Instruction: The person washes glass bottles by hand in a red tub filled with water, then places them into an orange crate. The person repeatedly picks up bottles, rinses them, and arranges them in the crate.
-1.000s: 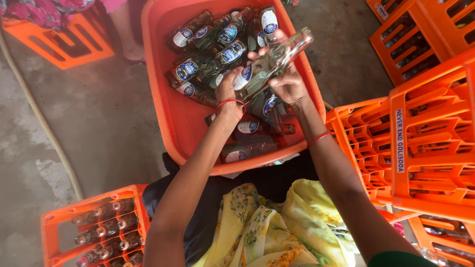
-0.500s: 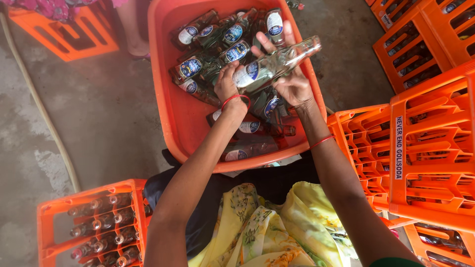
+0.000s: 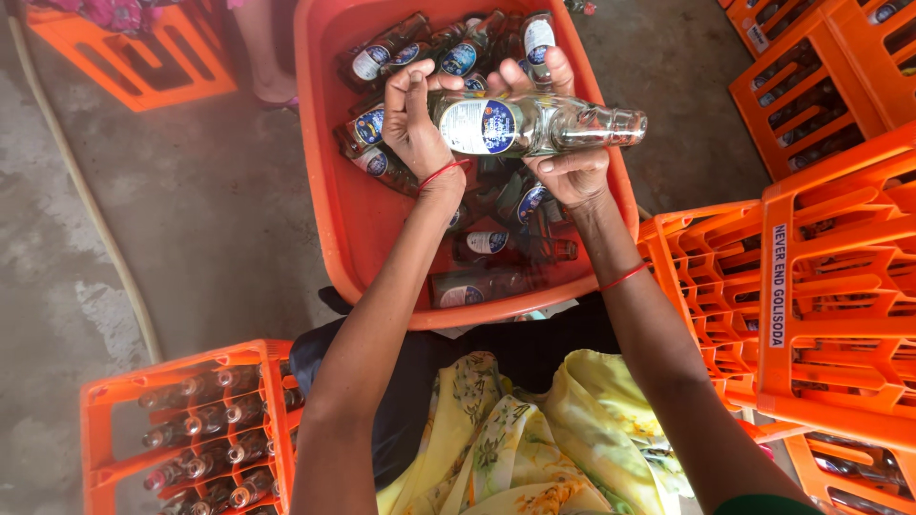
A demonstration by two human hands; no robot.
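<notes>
One clear glass bottle point(image 3: 534, 124) lies across two hands, the left hand point(image 3: 415, 119) and the right hand point(image 3: 568, 157). One orange tub point(image 3: 329, 191) holds roughly ten more bottles point(image 3: 482, 243). At least six orange crates show; the crate at lower left point(image 3: 105, 420) carries about a dozen bottles.

Orange crates point(image 3: 821, 286), grey hose point(image 3: 91, 205), concrete floor point(image 3: 191, 219).

Both forearms were bare, no sleeves in view. A thin red thread bracelet point(image 3: 442, 175) circled the left wrist, and a second red thread band point(image 3: 622, 278) the right forearm. A yellow floral-print garment point(image 3: 515, 439) over dark cloth point(image 3: 420, 381) covered the lap.
</notes>
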